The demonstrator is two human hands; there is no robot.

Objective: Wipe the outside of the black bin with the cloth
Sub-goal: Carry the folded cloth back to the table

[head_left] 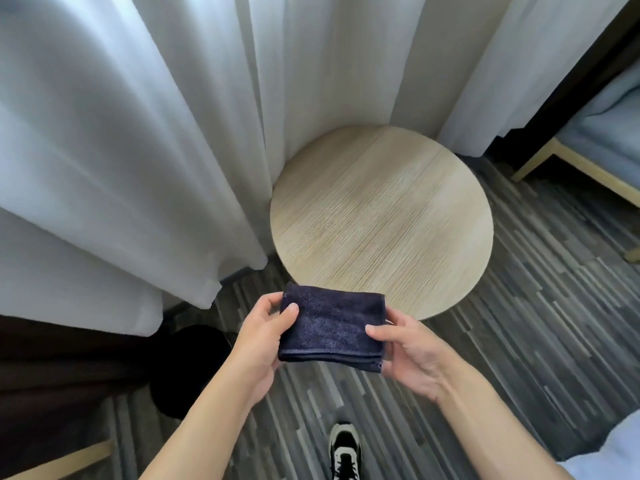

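While one black bin stands on the floor at lower left, two hands, left hand and right hand, pinch one folded dark cloth by its opposite edges.

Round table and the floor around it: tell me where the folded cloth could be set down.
The round table top is bare from the curtain to its near edge. The striped floor right of it is open too. Lower left is crowded: the black bin sits by the curtain hem and left hand.
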